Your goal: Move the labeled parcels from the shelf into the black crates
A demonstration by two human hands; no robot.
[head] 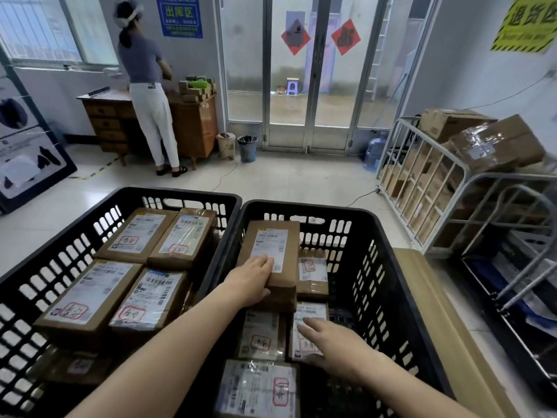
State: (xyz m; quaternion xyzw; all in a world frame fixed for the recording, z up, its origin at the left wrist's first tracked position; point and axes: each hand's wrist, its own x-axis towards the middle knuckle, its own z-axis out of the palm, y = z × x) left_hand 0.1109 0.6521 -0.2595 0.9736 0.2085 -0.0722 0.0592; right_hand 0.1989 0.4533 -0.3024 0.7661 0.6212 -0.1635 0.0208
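Observation:
Two black crates stand side by side below me. The left crate (45, 276) holds several labeled cardboard parcels. In the right crate (388, 267) my left hand (253, 282) grips the near end of a long brown parcel (272, 245) lying on top of other boxes. My right hand (328, 342) rests with straight fingers on a labeled parcel (310, 315) at the crate's near right. More labeled parcels lie around it, one (259, 387) at the front.
A flat cardboard sheet (437, 312) leans along the right crate. A metal cage cart (428, 182) with boxes stands at the right. A person (147, 86) works at a wooden desk (193, 125) by the far wall. Glass doors, bins and a water bottle lie beyond.

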